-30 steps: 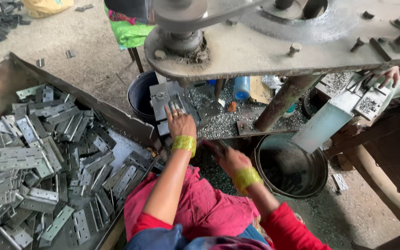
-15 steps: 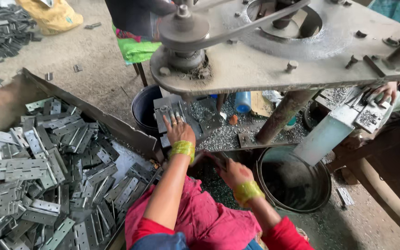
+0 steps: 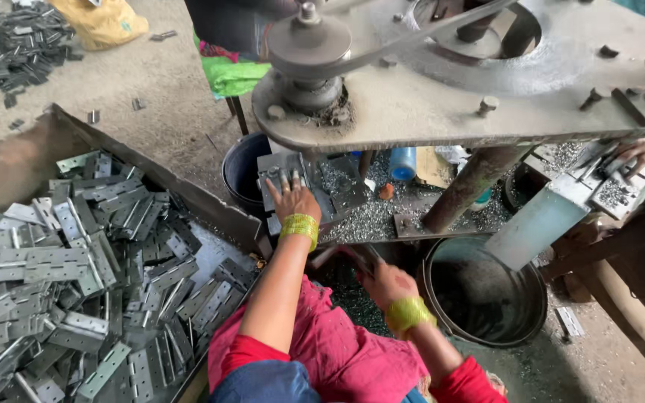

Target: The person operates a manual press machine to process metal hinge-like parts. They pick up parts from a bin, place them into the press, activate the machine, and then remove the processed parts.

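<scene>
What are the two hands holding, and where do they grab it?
Left hand presses flat on a metal plate. Right hand grips a dark handle at its near end.

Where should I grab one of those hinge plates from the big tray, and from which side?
Take a hinge plate lying on top of the pile by its long edges, coming from above. The plates lie flat and overlapping in the tray, so only the top ones show free edges. The left hand rests on the machine bed next to the tray, so it looks the closer one.
</scene>
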